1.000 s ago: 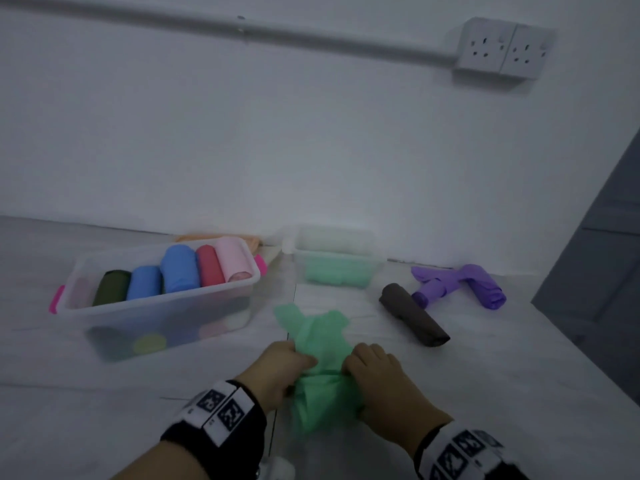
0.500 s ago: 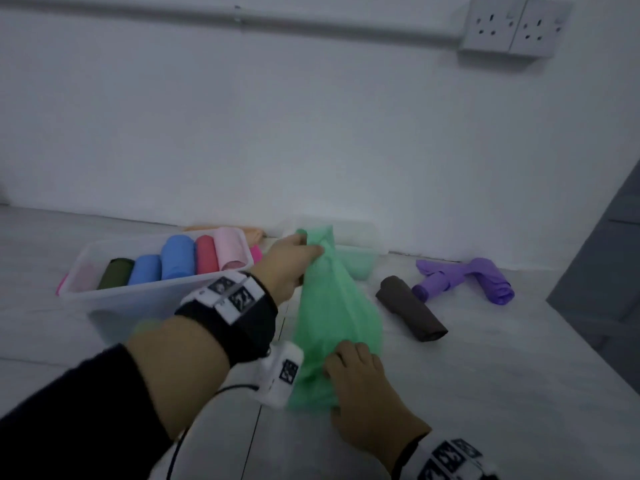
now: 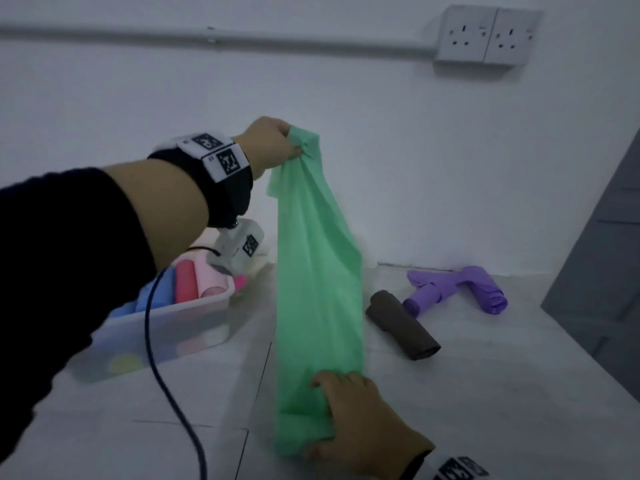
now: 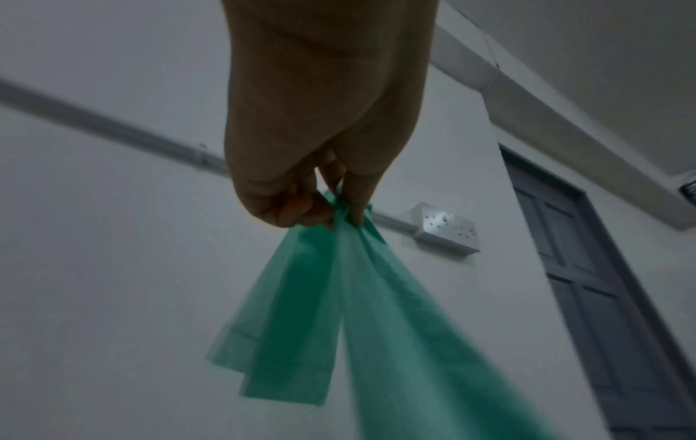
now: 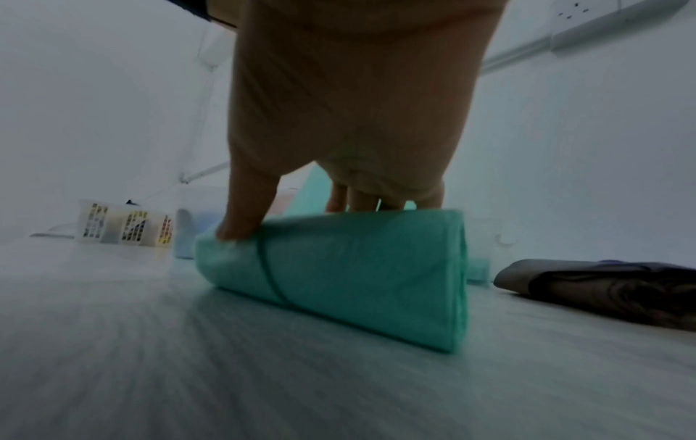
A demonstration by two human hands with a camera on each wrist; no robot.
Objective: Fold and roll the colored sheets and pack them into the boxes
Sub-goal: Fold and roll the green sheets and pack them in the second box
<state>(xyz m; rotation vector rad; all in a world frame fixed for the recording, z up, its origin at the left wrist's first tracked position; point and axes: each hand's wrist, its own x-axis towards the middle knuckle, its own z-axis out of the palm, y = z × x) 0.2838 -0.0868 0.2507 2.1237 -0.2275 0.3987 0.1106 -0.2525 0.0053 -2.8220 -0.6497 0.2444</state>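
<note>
The pale surface [image 3: 485,410] is running under both hands. The green sheet [image 3: 318,289] is stretching taut between them: the left hand [image 3: 268,145] is pinching its gathered top end up high, while the right hand [image 3: 360,420] is gripping its rolled lower end against the surface. Beneath the left arm, a clear box [image 3: 166,327] of colored rolls is lying half hidden. Beyond the right hand, a brown roll [image 3: 401,323] and a loose purple sheet [image 3: 460,289] are lying. Further detail is blurring in dim light.

box [image 3: 166,327] left of sheet [image 3: 318,289], rolls [image 3: 401,323] right
</note>
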